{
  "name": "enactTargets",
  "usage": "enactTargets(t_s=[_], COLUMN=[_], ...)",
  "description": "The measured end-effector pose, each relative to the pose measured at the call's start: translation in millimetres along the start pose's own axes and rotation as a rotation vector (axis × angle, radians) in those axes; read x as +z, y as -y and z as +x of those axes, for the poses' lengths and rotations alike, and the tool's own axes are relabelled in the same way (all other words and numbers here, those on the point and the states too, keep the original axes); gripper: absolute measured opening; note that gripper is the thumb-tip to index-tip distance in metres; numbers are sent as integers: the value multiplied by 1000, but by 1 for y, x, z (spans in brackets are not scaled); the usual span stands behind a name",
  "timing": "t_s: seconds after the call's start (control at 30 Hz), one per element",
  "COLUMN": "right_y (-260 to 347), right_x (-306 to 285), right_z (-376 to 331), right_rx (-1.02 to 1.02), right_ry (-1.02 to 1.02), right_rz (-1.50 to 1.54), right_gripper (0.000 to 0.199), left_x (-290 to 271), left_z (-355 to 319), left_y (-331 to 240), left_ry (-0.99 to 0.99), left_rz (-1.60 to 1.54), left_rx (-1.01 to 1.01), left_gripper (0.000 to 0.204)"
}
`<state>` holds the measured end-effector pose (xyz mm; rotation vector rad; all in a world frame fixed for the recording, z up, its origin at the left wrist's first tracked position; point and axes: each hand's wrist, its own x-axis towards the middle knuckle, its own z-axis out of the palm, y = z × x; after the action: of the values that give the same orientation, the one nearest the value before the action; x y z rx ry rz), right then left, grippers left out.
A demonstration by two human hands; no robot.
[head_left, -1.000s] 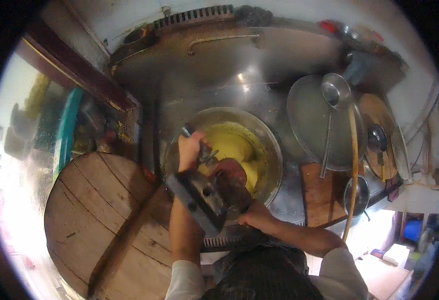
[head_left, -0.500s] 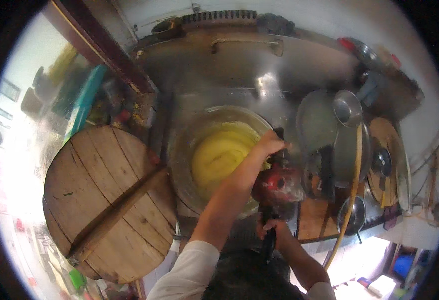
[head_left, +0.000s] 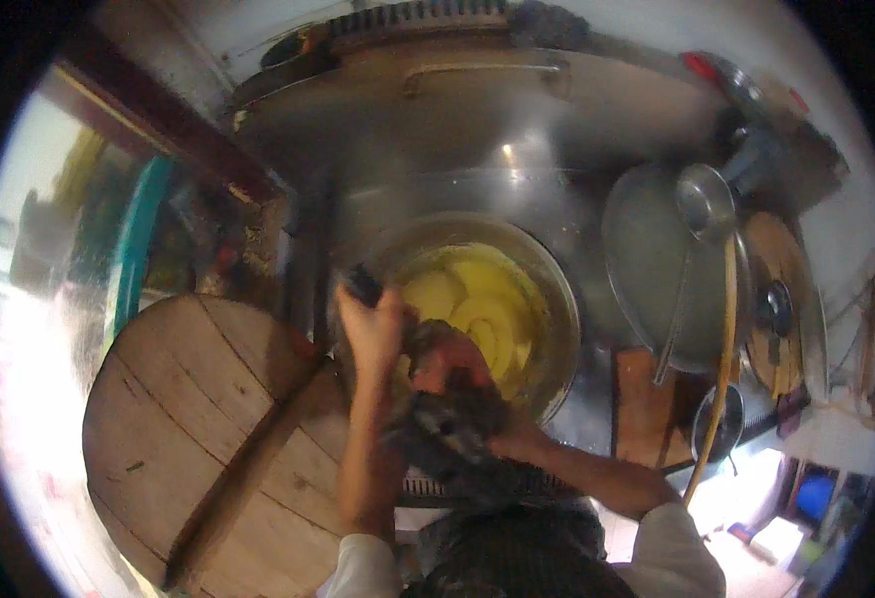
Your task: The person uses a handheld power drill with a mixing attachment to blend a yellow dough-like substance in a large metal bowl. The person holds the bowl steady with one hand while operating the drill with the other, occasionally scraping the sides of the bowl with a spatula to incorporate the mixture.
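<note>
My left hand [head_left: 369,324] is closed around the black side handle of a red-and-black handheld power mixer [head_left: 450,361]. My right hand [head_left: 512,439], smeared by motion, is wrapped round the tool's dark rear part. The mixer hangs over the near left side of a large round metal pot [head_left: 565,309]. Inside the pot lies a thick yellow mass [head_left: 492,314] with swirl marks on its surface. The tool's body and my left hand cover the pot's near left rim. Where the mixer's lower end sits is hidden.
A big round wooden lid [head_left: 198,419] with a cross bar lies at the left, close to the pot. To the right stand a wide metal basin [head_left: 647,269], a long-handled ladle [head_left: 706,204], a brown board [head_left: 642,399] and a small metal pan [head_left: 716,424].
Both hands have swung the mixer from the pot's right side to its near left side. The yellow mass shows new swirls. The view has shifted slightly.
</note>
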<state>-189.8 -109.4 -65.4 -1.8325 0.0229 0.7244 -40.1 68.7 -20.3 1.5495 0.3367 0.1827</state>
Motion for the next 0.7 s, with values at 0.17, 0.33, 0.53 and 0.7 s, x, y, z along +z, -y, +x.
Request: enactTargets(t_s=[0.17,0.33,0.53,0.7], right_y=[30,4,31,-12], right_x=[-9,7,-7,-17], right_z=[-12,-39,-94,-110], right_rx=[99,242,223,378], right_ry=[-4,-83,-154,-195], right_rz=[-128,131,795,1161], right_gripper=[41,32,8,14], left_x=[-12,52,140,216], left_z=[28,45,38,-23], left_y=[30,31,71,57], left_ry=[56,362,686,864], left_rz=[49,320,443,931], left_rx=[-24,138,325,200], left_gripper=[23,16,30,54])
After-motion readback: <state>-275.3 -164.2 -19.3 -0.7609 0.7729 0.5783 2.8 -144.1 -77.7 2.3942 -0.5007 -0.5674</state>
